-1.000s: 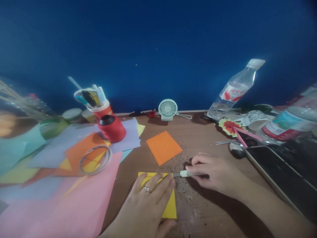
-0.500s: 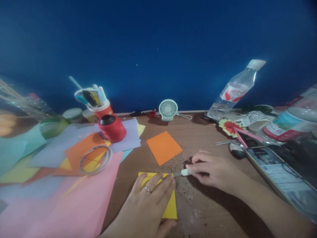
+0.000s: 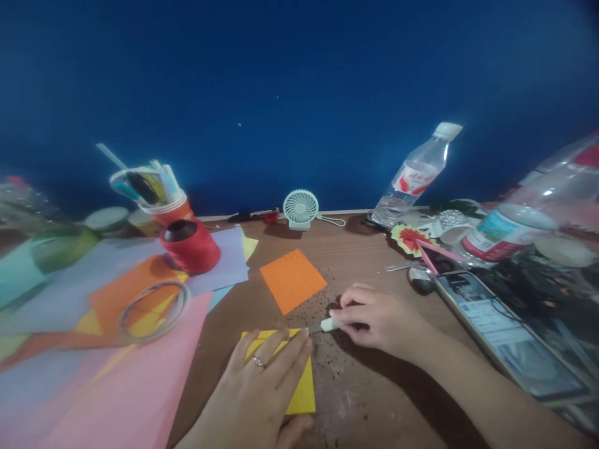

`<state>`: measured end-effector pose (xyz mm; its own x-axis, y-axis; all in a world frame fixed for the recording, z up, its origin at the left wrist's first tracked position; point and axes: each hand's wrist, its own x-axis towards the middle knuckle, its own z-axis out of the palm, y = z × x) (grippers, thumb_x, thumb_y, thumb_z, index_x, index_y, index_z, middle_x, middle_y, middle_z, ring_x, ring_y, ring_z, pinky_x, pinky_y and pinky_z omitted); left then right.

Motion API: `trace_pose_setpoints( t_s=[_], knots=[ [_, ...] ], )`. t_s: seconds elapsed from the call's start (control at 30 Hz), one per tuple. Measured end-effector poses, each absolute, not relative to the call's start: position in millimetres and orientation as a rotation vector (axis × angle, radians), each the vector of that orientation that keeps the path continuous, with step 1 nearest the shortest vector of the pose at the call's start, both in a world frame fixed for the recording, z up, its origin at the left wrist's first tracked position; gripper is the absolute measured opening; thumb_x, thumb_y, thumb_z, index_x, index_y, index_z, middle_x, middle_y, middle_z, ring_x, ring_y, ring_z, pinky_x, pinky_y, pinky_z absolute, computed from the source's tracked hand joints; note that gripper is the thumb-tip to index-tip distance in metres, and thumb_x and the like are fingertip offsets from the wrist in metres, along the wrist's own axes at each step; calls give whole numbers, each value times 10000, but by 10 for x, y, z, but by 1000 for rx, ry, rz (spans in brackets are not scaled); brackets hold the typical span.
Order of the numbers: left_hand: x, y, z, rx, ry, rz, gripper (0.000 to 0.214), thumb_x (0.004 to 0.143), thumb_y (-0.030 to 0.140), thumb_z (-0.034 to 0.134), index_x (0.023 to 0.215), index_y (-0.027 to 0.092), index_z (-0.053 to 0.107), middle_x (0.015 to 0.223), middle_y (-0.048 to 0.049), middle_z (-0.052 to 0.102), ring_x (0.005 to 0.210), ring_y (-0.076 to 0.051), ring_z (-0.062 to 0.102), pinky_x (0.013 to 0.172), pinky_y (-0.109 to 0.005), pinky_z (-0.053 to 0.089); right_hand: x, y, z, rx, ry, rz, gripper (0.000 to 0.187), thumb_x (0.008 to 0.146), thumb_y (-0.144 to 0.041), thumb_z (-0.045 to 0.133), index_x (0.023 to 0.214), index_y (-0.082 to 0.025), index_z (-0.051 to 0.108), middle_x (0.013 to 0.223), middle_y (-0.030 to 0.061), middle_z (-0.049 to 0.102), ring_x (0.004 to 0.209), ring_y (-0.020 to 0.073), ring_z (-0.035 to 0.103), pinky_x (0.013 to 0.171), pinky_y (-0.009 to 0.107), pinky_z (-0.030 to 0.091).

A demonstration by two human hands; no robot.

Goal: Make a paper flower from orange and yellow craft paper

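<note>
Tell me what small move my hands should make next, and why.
I'd probably slide your left hand slightly lower on the yellow paper: its fingers lie close to where the white-handled knife, held in your right hand, meets the paper's top-right corner.

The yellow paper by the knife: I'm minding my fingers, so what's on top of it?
Your left hand lies on the yellow paper. The white-handled knife's blade reaches its far right corner; that hand hides the tip and much of the paper.
</note>
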<state>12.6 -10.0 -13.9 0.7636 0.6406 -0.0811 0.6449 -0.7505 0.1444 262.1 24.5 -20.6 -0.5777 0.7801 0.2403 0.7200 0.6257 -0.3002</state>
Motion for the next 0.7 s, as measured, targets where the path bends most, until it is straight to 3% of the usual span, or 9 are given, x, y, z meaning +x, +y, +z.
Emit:
trace_pose_setpoints(
  t_s=[0.23, 0.7],
  knots=[
    [112, -79, -157, 2862, 1040, 39, 641, 798, 422, 475, 1355, 310, 176, 1343, 18, 403, 1152, -258, 426, 937, -424, 303, 2612, 245, -229, -1175, -2502, 103, 152, 781, -190, 511, 832, -239, 646, 775, 6, 579, 714, 129, 490, 584, 238, 357],
    [78, -61, -206, 2932, 1065, 92, 663, 815, 463, 438, 1366, 304, 105, 1330, -7, 421, 1125, -250, 458, 928, -425, 304, 2646, 262, -223, -1202, -2478, 160, 138, 782, -209, 500, 810, -229, 635, 780, -8, 574, 699, 114, 491, 543, 228, 324]
  ],
)
